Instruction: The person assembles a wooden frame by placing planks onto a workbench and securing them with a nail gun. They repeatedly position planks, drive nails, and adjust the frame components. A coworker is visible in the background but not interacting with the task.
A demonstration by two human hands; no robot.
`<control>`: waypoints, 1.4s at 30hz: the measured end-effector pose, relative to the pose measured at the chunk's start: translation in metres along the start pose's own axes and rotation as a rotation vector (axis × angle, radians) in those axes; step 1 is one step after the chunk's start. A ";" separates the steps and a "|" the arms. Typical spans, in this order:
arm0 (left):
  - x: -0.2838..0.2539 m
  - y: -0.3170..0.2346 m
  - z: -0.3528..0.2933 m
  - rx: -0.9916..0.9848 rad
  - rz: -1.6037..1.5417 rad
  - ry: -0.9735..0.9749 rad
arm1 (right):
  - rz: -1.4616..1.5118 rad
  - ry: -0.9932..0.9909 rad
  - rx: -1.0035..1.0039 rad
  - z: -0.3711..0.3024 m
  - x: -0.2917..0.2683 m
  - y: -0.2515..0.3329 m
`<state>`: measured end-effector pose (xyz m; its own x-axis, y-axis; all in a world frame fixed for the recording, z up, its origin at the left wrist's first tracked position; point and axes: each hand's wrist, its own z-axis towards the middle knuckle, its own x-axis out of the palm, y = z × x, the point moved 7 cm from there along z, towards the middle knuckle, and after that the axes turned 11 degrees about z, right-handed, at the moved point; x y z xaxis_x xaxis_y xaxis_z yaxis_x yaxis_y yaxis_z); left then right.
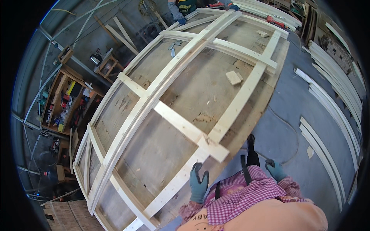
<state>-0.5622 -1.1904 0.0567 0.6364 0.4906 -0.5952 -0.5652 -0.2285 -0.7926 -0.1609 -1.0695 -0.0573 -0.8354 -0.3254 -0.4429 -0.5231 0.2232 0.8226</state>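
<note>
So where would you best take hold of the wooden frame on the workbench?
Probably at the near side rail of the wooden frame, coming from the bench edge where the left hand already rests beside it. That rail is straight, narrow enough to wrap gloved fingers around, and lies at the workbench edge; the cross pieces sit further in.

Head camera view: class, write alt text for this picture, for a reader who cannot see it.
A person's gloved left hand rests at the edge of a pale wooden frame lying flat on a large plywood workbench. The gloved right hand hangs free beside it, and curved wooden strips lie on the floor.
</note>
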 end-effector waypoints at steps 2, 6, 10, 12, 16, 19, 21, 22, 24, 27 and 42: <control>0.017 0.025 0.014 -0.108 0.040 -0.125 | -0.130 0.064 -0.098 0.082 -0.009 0.052; 0.075 0.041 0.065 -0.387 0.295 -0.224 | -0.099 0.158 -0.217 0.270 -0.029 0.122; 0.122 0.058 0.105 -0.702 0.402 -0.170 | -0.184 0.315 -0.495 0.410 -0.016 0.230; 0.128 0.068 0.115 -0.871 0.437 -0.226 | -0.285 0.364 -0.650 0.456 -0.012 0.293; 0.141 0.107 0.119 -1.196 0.382 -0.221 | -0.567 0.428 -0.693 0.551 0.020 0.349; 0.156 0.101 0.137 -1.378 0.519 0.038 | -0.722 0.451 -0.759 0.590 0.053 0.389; 0.163 0.102 0.137 -1.435 0.559 0.132 | -0.848 0.454 -0.826 0.614 0.083 0.411; 0.164 0.102 0.138 -1.436 0.594 0.158 | -0.917 0.453 -0.867 0.631 0.100 0.422; 0.167 0.098 0.142 -1.438 0.657 0.206 | -1.040 0.420 -1.001 0.660 0.135 0.449; 0.168 0.096 0.146 -1.426 0.658 0.210 | -1.181 0.391 -1.170 0.692 0.189 0.476; 0.168 0.095 0.139 -1.376 0.637 0.253 | -1.410 0.655 -0.852 0.748 0.293 0.525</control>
<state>-0.5820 -1.0130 -0.1003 0.6352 -0.1055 -0.7651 0.0469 -0.9835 0.1746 -0.8067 -0.3606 -0.0216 0.4385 -0.1568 -0.8849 -0.3143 -0.9492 0.0125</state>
